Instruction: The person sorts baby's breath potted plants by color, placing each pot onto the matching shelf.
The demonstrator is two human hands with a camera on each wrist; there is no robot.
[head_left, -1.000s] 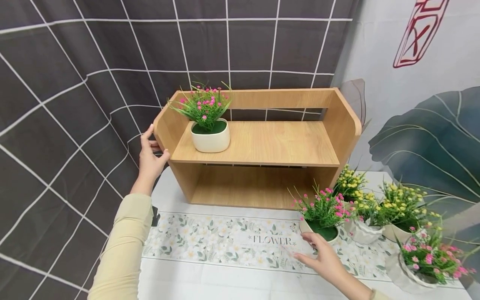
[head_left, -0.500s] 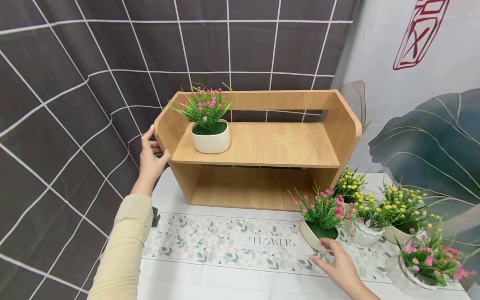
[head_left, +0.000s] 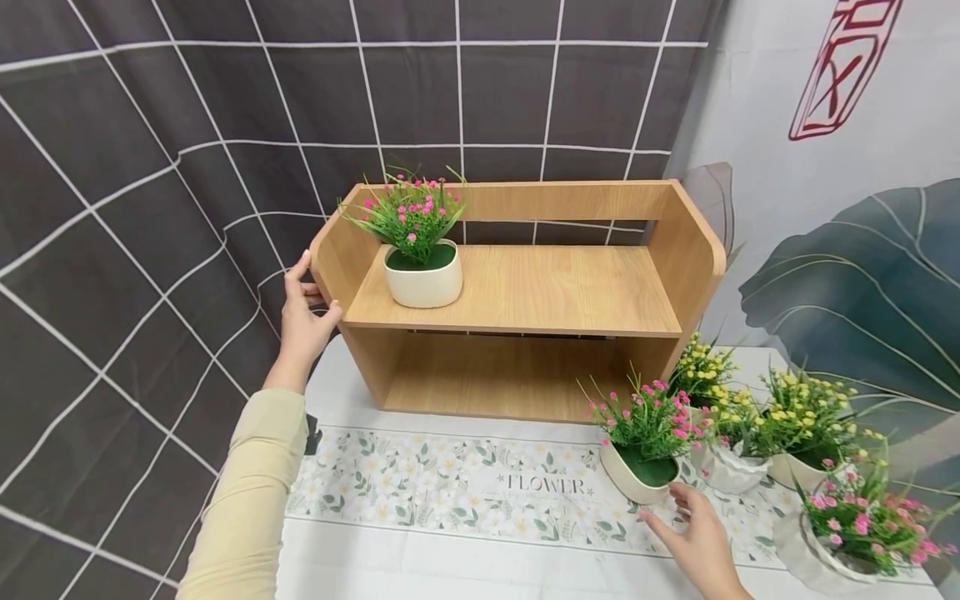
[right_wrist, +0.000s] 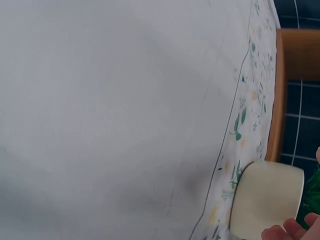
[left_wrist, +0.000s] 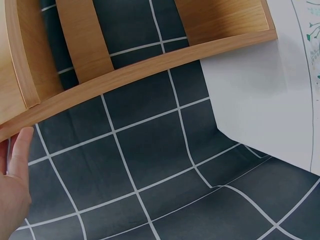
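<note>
In the head view, a two-tier wooden shelf (head_left: 562, 287) stands on the table. My left hand (head_left: 303, 325) rests on its left side panel, fingers outside and thumb by the front edge. The left wrist view shows fingertips touching the panel's edge (left_wrist: 150, 65). A cream oval pot of pink flowers (head_left: 632, 482) stands before the shelf's lower right corner. Beside the pot's right end is my right hand (head_left: 701, 537), fingertips close to its wall, thumb spread away. Contact is hard to tell. In the right wrist view, the fingers (right_wrist: 295, 231) overlap the pot (right_wrist: 267, 200).
Another cream pot with pink flowers (head_left: 423, 285) sits on the upper shelf's left side. Several pots with yellow or pink flowers (head_left: 806, 417) crowd the table's right. A floral runner (head_left: 450, 492) lettered FLOWER crosses the white cloth. Dark gridded fabric (head_left: 495, 92) hangs behind.
My right hand has moved right, from the front of the pink-flowered pot to its right end. The left hand stays at the shelf's side, and the pots look unmoved.
</note>
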